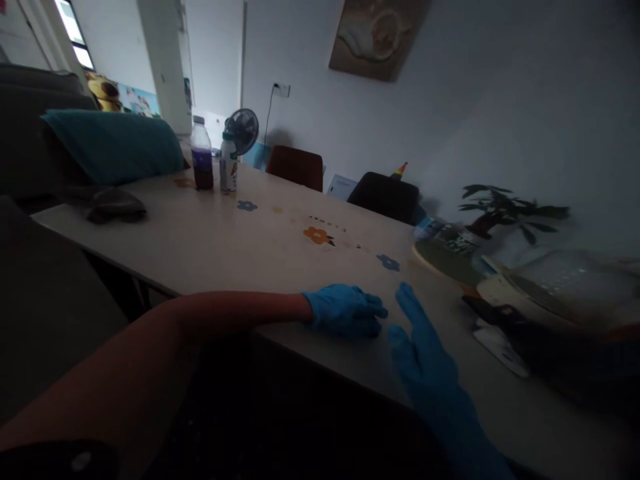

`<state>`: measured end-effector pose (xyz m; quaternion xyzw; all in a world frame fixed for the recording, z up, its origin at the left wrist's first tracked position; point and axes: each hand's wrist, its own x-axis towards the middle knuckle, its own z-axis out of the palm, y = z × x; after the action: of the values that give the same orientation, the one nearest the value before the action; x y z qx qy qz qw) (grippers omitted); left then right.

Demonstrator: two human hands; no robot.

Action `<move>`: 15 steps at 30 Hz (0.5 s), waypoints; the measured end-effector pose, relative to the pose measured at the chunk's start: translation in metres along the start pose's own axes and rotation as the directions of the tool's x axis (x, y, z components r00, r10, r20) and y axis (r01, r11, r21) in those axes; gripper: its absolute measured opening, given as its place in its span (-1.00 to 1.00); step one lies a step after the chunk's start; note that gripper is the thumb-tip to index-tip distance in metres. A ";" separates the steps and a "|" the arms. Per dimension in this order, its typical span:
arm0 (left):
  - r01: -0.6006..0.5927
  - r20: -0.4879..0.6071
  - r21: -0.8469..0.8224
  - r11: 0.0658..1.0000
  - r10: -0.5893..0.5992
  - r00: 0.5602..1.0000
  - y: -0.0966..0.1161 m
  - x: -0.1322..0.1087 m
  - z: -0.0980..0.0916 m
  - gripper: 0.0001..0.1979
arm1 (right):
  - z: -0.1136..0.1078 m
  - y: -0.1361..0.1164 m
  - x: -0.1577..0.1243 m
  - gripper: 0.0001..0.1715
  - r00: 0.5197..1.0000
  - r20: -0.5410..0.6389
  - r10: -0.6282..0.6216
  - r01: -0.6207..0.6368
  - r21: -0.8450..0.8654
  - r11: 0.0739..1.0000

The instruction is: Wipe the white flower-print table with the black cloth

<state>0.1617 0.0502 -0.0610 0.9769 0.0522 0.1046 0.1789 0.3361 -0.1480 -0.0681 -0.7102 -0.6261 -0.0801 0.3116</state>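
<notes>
My left hand, in a blue glove, rests on the white table near its front edge. Its fingers stretch to the right, and nothing shows in them. To its right is my right hand, also blue-gloved, with a long cuff up the forearm. The thumb stands apart from the extended fingers, and I see nothing held. A gap separates the two hands. Printed flowers decorate the tabletop, among them an orange flower and a blue flower beyond my hands.
A bottle of dark purple liquid, a white bottle and a small fan stand at the far left. Dark cloth lies at the left edge. A potted plant, a pale round container and blurred clutter crowd the right.
</notes>
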 end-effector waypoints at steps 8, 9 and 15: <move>0.274 -0.331 -0.445 0.853 -0.441 0.834 -0.086 -0.084 -0.086 -0.59 | 0.059 0.030 0.054 -0.12 0.898 0.358 -0.258 0.225 0.130 0.966; 0.291 -0.341 -0.483 0.826 -0.484 0.806 -0.095 -0.098 -0.101 -0.54 | 0.062 0.029 0.057 -0.12 0.877 0.396 -0.271 0.235 0.137 0.962; 0.269 -0.350 -0.772 0.575 -0.739 0.575 -0.125 -0.170 -0.176 -0.34 | 0.081 0.018 0.075 -0.19 0.740 0.471 -0.480 0.415 0.242 0.877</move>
<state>-0.0509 0.2027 0.0228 0.6864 0.3689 0.3836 0.4956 0.3457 -0.0413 -0.1012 -0.5133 -0.8420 0.0795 0.1456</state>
